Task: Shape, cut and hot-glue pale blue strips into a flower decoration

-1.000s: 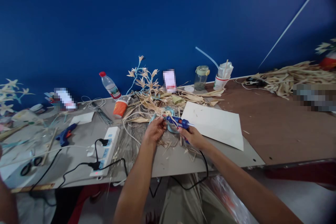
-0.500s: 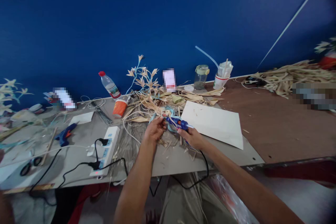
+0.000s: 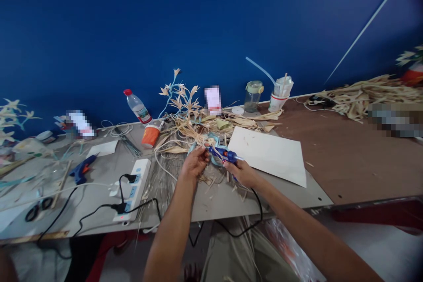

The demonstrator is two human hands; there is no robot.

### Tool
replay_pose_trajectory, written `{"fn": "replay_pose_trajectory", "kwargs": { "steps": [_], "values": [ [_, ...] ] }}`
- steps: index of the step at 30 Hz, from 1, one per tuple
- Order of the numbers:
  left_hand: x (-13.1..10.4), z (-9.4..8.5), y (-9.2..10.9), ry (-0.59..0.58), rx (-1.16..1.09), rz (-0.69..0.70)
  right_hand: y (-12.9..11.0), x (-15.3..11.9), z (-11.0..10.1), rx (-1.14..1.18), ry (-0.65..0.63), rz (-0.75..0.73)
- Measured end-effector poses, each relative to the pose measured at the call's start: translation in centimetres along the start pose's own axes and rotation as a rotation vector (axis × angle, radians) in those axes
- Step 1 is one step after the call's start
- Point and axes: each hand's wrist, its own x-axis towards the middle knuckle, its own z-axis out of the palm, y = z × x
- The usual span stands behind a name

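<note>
In my right hand (image 3: 243, 173) is a blue hot glue gun (image 3: 223, 154), its nozzle turned left towards my other hand. My left hand (image 3: 195, 162) has its fingers pinched together close to that nozzle; whatever lies between them is too small to make out. Just behind both hands are light-blue strips (image 3: 216, 140) and pale dried husks (image 3: 194, 134). A branch of pale husk flowers (image 3: 181, 90) on a light-blue stem rises at the back. Small husk scraps (image 3: 211, 179) lie below my fingers.
A white power strip (image 3: 137, 187) with black cords lies left of my arm. Beyond it are a second glue gun (image 3: 80, 169) and black-handled scissors (image 3: 38, 208). An orange cup (image 3: 150, 136) and bottle (image 3: 139, 108) stand behind. White board (image 3: 269, 154) lies right, near a jar (image 3: 253, 97).
</note>
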Motion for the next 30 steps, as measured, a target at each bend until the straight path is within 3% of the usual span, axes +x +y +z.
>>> {"fn": "replay_pose_trajectory", "kwargs": {
  "steps": [30],
  "values": [
    [0.02,0.01,-0.06,0.009,-0.021,-0.009,0.66,0.21,-0.08,-0.055,-0.034,-0.025]
  ]
}}
